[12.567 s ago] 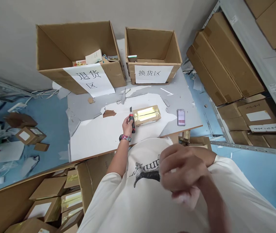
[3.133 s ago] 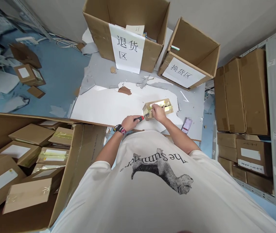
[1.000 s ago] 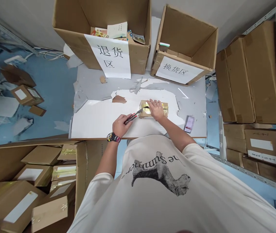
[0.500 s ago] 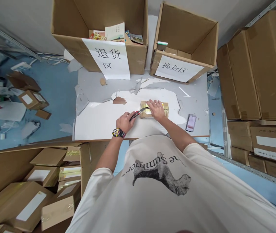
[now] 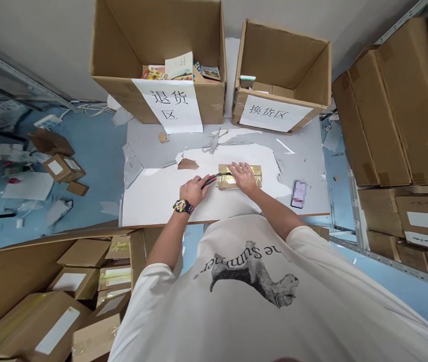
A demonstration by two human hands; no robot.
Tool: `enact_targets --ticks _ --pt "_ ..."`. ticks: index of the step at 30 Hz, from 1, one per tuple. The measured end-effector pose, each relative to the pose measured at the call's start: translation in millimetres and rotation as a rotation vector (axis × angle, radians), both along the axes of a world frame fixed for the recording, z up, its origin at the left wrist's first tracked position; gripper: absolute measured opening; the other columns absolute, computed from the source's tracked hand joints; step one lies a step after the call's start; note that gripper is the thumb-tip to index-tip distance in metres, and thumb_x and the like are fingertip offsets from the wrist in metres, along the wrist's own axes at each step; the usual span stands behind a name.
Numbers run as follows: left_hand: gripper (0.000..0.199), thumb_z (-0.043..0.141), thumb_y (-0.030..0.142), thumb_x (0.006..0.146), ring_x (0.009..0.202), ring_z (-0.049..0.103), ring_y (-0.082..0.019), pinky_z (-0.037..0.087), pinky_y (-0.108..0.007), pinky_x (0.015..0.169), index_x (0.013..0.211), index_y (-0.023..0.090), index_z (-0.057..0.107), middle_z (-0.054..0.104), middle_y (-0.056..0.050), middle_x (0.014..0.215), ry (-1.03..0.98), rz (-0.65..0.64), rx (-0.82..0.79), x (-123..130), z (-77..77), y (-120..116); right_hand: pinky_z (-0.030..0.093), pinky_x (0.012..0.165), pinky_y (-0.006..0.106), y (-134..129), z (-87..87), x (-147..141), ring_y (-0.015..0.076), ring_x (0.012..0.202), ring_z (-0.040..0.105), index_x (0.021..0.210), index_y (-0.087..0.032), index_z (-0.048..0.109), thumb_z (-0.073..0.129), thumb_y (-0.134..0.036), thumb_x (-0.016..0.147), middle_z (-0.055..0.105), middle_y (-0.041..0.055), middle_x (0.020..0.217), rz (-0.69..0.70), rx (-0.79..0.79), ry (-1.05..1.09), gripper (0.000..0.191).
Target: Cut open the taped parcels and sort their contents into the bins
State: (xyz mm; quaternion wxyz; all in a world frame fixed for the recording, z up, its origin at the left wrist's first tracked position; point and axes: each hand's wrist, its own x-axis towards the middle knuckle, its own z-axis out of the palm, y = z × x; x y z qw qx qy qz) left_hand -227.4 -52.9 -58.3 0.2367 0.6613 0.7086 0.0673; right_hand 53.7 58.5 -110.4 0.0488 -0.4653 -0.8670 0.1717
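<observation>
A small cardboard box (image 5: pixel 258 176) wrapped in yellowish clear tape lies on the white work surface. My left hand (image 5: pixel 193 191), with a watch on its wrist, is closed round a utility knife (image 5: pixel 210 180) with a red and black handle. The knife's dark tip reaches to the left part of the box top; whether it cuts into the tape is too small to tell. Spread across the middle of the box, my right hand (image 5: pixel 241 176) presses down with its fingers apart. Its palm hides part of the lid.
Two large open cartons with paper signs, a left one (image 5: pixel 119 100) holding booklets and a right one (image 5: pixel 317 95), stand behind. A phone (image 5: pixel 298 194) lies right. Taped parcels (image 5: pixel 48 322) fill a big carton lower left. Stacked boxes (image 5: pixel 380 110) line the right shelf.
The view has shifted, so the scene sits slightly lower in the picture. The knife has tilted a little flatter at the box's left side. My right hand stays on the box.
</observation>
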Motion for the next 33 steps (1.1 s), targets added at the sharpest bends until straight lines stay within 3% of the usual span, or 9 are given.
enact_targets --ticks 4,9,14,20,26,33 --pt "0.059 0.065 0.047 0.113 0.119 0.074 -0.038 0.055 -0.042 0.09 0.169 0.033 0.072 0.077 -0.017 0.136 -0.016 0.07 0.04 -26 -2.6 -3 0.035 0.146 0.065 -1 3.6 -2 0.0356 0.163 0.061 0.17 -0.028 0.07 0.04 -0.023 0.119 0.068 0.0084 0.175 -0.026 -0.033 0.034 0.059" --pt "0.06 0.068 0.047 0.111 0.124 0.074 -0.038 0.057 -0.042 0.095 0.169 0.033 0.072 0.076 -0.016 0.14 -0.053 0.153 0.061 -19 -8.0 0 0.031 0.148 0.07 -6 7.8 -2 0.037 0.168 0.056 0.172 -0.026 0.068 0.043 -0.029 0.12 0.065 0.0114 0.178 -0.019 -0.025 0.073 0.057" --pt "0.059 0.064 0.045 0.112 0.129 0.074 -0.039 0.059 -0.044 0.103 0.166 0.023 0.072 0.078 -0.018 0.139 -0.094 0.359 0.049 -2 -30.5 -13 0.029 0.149 0.071 -8 13.4 -2 0.0365 0.17 0.053 0.17 -0.022 0.068 0.043 -0.029 0.121 0.063 0.0134 0.18 0.002 -0.025 0.06 0.055" --pt "0.063 0.06 0.03 0.107 0.132 0.074 -0.04 0.059 -0.049 0.113 0.169 0.018 0.066 0.076 -0.021 0.138 -0.147 0.458 -0.075 8 -62.6 -39 0.031 0.147 0.072 -5 30.4 3 0.0376 0.17 0.053 0.166 -0.024 0.072 0.05 -0.031 0.121 0.067 0.0129 0.176 0.007 -0.055 0.077 0.05" --pt "0.075 0.059 0.02 0.104 0.142 0.069 -0.041 0.057 -0.052 0.121 0.178 0.009 0.053 0.066 -0.027 0.153 -0.124 0.454 -0.156 10 -85.9 -54 0.033 0.146 0.069 -32 40.5 40 0.0368 0.167 0.055 0.16 -0.025 0.076 0.051 -0.03 0.119 0.07 0.0126 0.172 -0.079 -0.013 0.113 0.048" --pt "0.085 0.062 0.015 0.096 0.143 0.066 -0.042 0.054 -0.055 0.124 0.18 0.015 0.052 0.064 -0.025 0.152 -0.097 0.371 -0.1 4 -100.6 -53 0.047 0.138 0.063 -63 38.8 98 0.0369 0.158 0.062 0.157 -0.021 0.076 0.047 -0.03 0.118 0.071 0.017 0.168 -0.291 0.05 0.184 0.05"
